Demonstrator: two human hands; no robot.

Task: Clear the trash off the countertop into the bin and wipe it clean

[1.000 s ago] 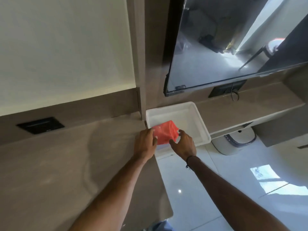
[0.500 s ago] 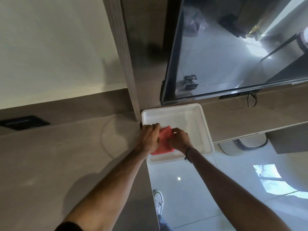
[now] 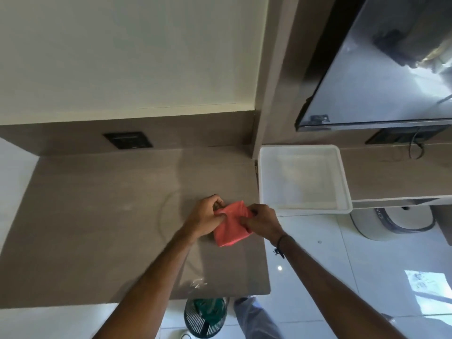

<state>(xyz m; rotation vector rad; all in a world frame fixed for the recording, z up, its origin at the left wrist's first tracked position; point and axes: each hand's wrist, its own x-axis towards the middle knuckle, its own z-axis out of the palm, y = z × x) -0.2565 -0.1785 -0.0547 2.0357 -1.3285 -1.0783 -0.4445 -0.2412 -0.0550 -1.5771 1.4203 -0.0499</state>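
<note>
A red cloth (image 3: 231, 228) hangs folded just above the right part of the brown countertop (image 3: 97, 216). My left hand (image 3: 208, 218) pinches its left top edge and my right hand (image 3: 263, 222) grips its right top edge. A small clear scrap of wrapper (image 3: 198, 283) lies near the counter's front edge. Below that edge stands a dark green mesh bin (image 3: 206, 316) with a green liner, partly hidden by the counter.
A white plastic tub (image 3: 342, 182) with some water sits on the lower shelf right of the counter. A wall-mounted screen (image 3: 379, 69) hangs above it, a black socket plate (image 3: 128, 140) is in the backsplash, and a white round appliance (image 3: 391, 223) stands on the floor.
Both hands have drawn the red cloth out of the white tub and carried it left over the countertop. My view has swung left and down.
</note>
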